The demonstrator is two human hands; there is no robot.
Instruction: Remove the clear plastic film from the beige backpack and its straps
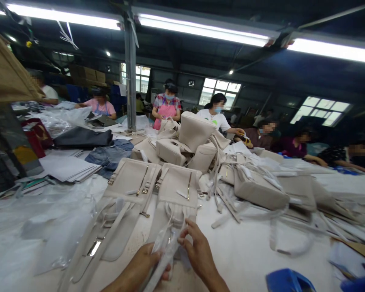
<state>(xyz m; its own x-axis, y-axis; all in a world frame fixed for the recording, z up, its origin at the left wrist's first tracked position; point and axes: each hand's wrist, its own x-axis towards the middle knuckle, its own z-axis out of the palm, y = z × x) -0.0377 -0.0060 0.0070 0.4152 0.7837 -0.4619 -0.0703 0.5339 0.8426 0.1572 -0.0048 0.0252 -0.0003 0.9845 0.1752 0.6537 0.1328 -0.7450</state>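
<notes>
Two cream leather bags lie flat side by side before me, one on the left and one in the middle. My left hand is closed round a clear plastic-wrapped strap at the near end of the middle bag. My right hand pinches the same wrapped strap from the right with its fingertips. Both hands sit at the bottom centre of the view, just in front of the middle bag.
A heap of more cream bags and loose straps fills the white table beyond. Clear plastic sheets lie at left, paper stacks and jeans farther back. Several masked people sit along the far side. A blue object is at bottom right.
</notes>
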